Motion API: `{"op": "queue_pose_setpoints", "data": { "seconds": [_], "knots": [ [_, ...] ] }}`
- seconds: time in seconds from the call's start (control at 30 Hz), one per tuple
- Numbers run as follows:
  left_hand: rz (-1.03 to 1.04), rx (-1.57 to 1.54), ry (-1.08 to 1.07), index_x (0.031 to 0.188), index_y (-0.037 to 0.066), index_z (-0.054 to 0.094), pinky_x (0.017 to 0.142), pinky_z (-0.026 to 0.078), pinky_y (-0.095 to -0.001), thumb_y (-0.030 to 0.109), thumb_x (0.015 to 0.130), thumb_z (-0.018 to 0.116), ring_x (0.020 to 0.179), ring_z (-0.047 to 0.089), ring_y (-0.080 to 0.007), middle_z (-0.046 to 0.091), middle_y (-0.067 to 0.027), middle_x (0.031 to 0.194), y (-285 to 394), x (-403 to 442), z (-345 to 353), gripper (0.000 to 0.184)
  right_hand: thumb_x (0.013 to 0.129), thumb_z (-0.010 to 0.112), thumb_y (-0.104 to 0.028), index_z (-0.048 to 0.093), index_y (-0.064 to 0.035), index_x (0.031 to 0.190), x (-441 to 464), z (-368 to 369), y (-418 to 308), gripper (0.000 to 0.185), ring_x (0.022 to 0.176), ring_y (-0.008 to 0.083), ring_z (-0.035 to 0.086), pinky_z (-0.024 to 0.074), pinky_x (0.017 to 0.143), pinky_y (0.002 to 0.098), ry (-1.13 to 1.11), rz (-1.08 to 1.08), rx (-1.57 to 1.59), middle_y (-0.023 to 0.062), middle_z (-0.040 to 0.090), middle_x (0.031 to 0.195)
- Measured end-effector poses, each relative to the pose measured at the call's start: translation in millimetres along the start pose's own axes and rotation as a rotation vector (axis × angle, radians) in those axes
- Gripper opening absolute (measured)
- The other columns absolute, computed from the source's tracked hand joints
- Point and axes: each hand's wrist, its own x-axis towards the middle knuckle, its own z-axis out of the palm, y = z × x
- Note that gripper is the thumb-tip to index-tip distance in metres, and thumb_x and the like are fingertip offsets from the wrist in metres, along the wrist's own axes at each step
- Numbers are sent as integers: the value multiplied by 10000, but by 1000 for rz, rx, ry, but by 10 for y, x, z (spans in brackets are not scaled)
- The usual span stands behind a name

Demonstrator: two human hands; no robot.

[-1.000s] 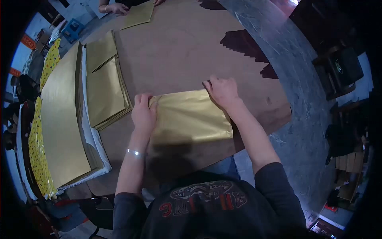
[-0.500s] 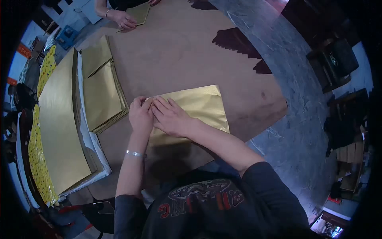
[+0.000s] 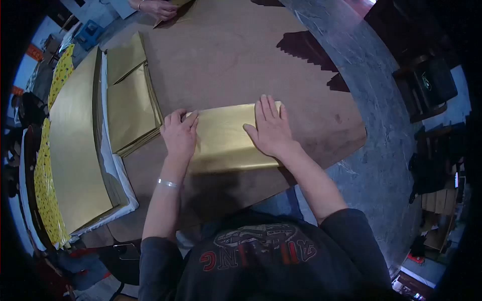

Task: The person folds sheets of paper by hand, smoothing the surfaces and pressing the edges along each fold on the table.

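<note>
A sheet of gold paper [image 3: 226, 135], apparently folded over, lies on the brown tabletop in front of me. At its upper left corner is my left hand [image 3: 179, 133], with bent fingers and the thumb against the paper; the fingertips are partly hidden. My right hand [image 3: 271, 125] lies flat on the paper's right part, fingers stretched toward the far edge and thumb apart. Left of my left hand, folded gold sheets [image 3: 131, 110] rest in overlapping piles.
A tall stack of large gold sheets [image 3: 75, 145] stands at the left on white wrapping, by a yellow patterned cover [image 3: 47, 195]. Across the table [image 3: 216, 60], another person's hand [image 3: 158, 9] handles gold paper. Dark red zigzag-edged pieces [image 3: 306, 50] lie near the right edge.
My right hand has slid right across the gold paper, from beside my left hand to the right edge. My left hand stays at the left corner. The other person's paper has shifted.
</note>
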Motion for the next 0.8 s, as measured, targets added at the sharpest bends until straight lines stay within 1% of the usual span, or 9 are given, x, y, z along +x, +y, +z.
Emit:
{"op": "queue_pose_setpoints", "data": {
  "seconds": [0.1,0.3,0.37,0.4,0.47,0.5,0.53,0.6,0.8],
  "knots": [
    [-16,-10,-19,1088,278,729,844,419,-438,290,853,683,1071,540,-225,599,-8,1127,-6,1,3,240,994,333,-515,171,42,1517,-52,10,193,781,1506,310,34,51,1190,550,20,33,-17,202,84,1612],
    [12,-26,22,1090,267,727,841,411,-440,297,850,685,1062,536,-216,588,-3,1118,-21,-13,16,246,996,340,-526,190,20,1519,-75,-221,509,771,1506,306,32,56,1190,558,-53,191,-155,190,90,1613],
    [10,-38,17,1090,263,727,840,410,-438,293,848,686,1063,537,-216,588,-3,1117,-18,-12,11,247,993,372,-509,241,39,1497,-6,-237,526,756,1503,322,35,64,1184,567,77,124,-137,201,142,1599],
    [9,-48,11,1089,260,727,839,410,-437,289,846,688,1064,539,-215,587,-2,1115,-22,-12,9,248,996,388,-476,313,8,1476,23,-219,476,685,1499,323,79,95,1182,569,181,19,-172,193,192,1587],
    [22,-52,30,1084,253,730,832,410,-433,285,843,691,1063,542,-215,587,-2,1117,-47,-21,40,246,984,460,-410,408,-60,1437,146,-202,270,575,1483,324,148,150,1179,551,147,-189,-112,165,260,1564],
    [20,-38,23,1081,253,732,835,411,-430,284,843,691,1062,542,-215,588,-4,1117,-42,-15,26,243,990,460,-382,471,-76,1383,197,-189,162,499,1450,346,228,207,1159,555,180,-323,-77,167,331,1518],
    [18,-25,17,1078,253,733,837,412,-428,283,843,690,1062,543,-216,589,-7,1118,-33,-7,11,240,990,460,-382,471,-76,1383,279,-155,53,499,1450,346,228,207,1159,555,180,-320,-77,167,331,1518],
    [-1,-25,-6,1076,250,733,841,413,-429,295,847,686,1063,544,-226,591,-17,1120,-2,4,-10,238,990,456,-392,491,-86,1361,461,-30,-107,482,1430,359,263,232,1145,565,201,-554,42,163,358,1495],
    [71,12,37,1054,246,734,836,402,-437,318,842,685,1046,544,-220,594,-11,1104,-3,8,-21,229,995,423,-443,458,-160,1424,856,49,-157,515,1455,353,221,205,1152,580,157,-491,14,155,317,1536]
  ]
}}
